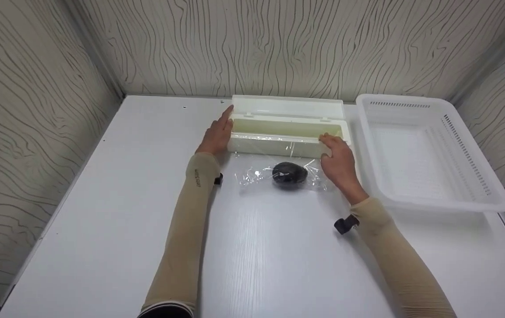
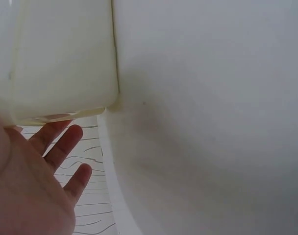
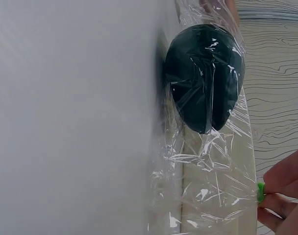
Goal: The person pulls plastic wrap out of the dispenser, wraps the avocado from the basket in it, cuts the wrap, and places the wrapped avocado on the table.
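A white cling film dispenser (image 1: 256,145) stands at the back of the table with its lid (image 1: 287,106) raised. Clear film (image 1: 254,174) runs from its front edge down over a dark avocado (image 1: 288,173), which lies just in front. My left hand (image 1: 217,137) rests against the dispenser's left end; its fingers look extended in the left wrist view. At the right end, my right hand (image 1: 339,161) pinches a small green slide cutter (image 3: 260,192) on the front edge. The roll inside the dispenser cannot be made out.
A white plastic basket (image 1: 433,204) with slotted sides stands to the right of the dispenser. Wood-patterned panels (image 1: 279,48) enclose the white table (image 1: 252,265) at the back and both sides.
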The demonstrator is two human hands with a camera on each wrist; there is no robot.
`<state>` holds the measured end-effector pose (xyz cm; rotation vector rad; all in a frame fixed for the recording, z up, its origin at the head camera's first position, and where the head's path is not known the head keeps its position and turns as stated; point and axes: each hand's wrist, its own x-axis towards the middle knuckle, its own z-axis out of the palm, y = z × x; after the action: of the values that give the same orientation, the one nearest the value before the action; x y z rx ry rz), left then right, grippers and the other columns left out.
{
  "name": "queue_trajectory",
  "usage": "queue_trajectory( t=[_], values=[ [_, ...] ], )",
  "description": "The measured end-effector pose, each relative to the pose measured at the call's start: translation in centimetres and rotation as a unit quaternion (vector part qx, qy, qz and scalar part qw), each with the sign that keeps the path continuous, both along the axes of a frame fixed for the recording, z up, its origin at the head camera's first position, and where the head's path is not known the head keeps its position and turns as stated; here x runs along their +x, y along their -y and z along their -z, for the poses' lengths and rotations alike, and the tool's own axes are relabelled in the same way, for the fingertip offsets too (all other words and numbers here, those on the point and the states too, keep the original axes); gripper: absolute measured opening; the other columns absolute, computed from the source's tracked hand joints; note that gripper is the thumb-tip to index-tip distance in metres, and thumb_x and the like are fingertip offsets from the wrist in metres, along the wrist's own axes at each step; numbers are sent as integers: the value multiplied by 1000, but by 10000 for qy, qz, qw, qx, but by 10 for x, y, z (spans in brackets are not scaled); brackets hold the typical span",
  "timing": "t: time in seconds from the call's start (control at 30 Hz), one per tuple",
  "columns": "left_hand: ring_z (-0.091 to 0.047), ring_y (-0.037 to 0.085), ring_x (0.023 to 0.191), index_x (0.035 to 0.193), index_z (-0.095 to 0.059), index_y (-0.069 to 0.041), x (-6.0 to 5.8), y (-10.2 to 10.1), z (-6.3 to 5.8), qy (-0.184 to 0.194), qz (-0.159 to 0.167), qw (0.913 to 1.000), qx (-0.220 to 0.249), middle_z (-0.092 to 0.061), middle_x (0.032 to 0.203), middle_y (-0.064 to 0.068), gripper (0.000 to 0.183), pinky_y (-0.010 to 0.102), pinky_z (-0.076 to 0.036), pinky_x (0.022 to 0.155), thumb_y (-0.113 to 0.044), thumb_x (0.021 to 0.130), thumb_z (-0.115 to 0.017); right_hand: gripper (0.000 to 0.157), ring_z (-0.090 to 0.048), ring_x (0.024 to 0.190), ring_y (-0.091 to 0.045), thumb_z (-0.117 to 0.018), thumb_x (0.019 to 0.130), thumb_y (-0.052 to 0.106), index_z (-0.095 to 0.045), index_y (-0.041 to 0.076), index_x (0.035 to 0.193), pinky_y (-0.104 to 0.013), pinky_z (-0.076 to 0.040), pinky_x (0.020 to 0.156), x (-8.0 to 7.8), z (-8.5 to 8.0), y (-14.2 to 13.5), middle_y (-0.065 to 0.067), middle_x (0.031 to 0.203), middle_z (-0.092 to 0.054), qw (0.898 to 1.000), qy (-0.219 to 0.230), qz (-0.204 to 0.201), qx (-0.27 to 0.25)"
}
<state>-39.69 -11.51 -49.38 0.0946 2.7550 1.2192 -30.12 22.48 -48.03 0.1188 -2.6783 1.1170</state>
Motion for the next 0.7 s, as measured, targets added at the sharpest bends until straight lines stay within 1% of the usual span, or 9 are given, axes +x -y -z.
queue_trajectory(
  t=[0.07, 0.17, 0.3, 0.37, 0.43, 0.5, 0.6, 0.7],
  values=[
    [-48, 26, 128, 164, -5, -47, 1, 0, 0, 2, -5, 10000, -13, -49, 144, 5, 56, 58, -25, 126, -53, 110, -16, 58, -45, 144, -42, -50, 85, -3, -58, -3, 143, -54, -33, 121, 0, 1, 1, -24, 151, -53, 9999, -35, -3, 95],
    [-48, 27, 131, 165, -5, -47, 1, 0, -1, -2, 3, 10000, -45, -49, 146, 6, 56, 59, -25, 126, -53, 110, -16, 50, -49, 138, -44, -52, 89, -1, -62, -3, 139, -56, -39, 116, 0, 0, 1, -25, 146, -58, 9989, -241, 8, 398],
    [-44, 30, 141, 165, -5, -47, 1, -1, -2, 3, 50, 9999, -131, -45, 153, 6, 56, 59, -24, 126, -52, 110, -16, 32, -58, 120, -46, -57, 96, 1, -71, -4, 124, -58, -47, 102, -5, -6, -1, -27, 127, -67, 9941, -678, 113, 843],
    [-44, 31, 142, 165, -5, -47, 1, -2, -2, 4, 68, 9998, -164, -45, 154, 7, 55, 59, -25, 126, -52, 111, -16, 25, -61, 112, -46, -60, 98, 4, -74, -5, 116, -58, -49, 96, -8, -10, -3, -28, 116, -69, 9917, -824, 244, 953],
    [-44, 33, 142, 165, -6, -47, 2, -4, -1, -1, 73, 9998, -175, -45, 155, 8, 55, 60, -25, 125, -51, 111, -17, 21, -63, 104, -45, -64, 98, 6, -77, -6, 109, -57, -50, 92, -13, -13, -6, -27, 107, -70, 9901, -868, 366, 1038],
    [-44, 34, 143, 165, -6, -47, 2, -6, -1, -3, 78, 9998, -157, -44, 155, 9, 55, 60, -26, 125, -51, 111, -17, 18, -65, 98, -44, -67, 97, 7, -78, -6, 104, -57, -50, 89, -16, -17, -10, -26, 101, -72, 9899, -829, 403, 1080],
    [-41, 33, 147, 164, -6, -48, 2, -9, -1, 15, 95, 9999, -96, -42, 158, 7, 55, 60, -23, 126, -51, 111, -17, 14, -68, 94, -42, -71, 95, 5, -80, -5, 99, -55, -52, 88, -19, -24, -16, -24, 95, -75, 9895, -702, 201, 1247],
    [-38, 31, 149, 164, -7, -50, 1, -11, -2, 49, 58, 10000, -35, -41, 159, 4, 55, 59, -21, 127, -53, 110, -16, 11, -70, 96, -41, -72, 94, 2, -80, -5, 98, -54, -54, 90, -23, -30, -22, -22, 97, -76, 9877, -636, -187, 1415]
  ],
)
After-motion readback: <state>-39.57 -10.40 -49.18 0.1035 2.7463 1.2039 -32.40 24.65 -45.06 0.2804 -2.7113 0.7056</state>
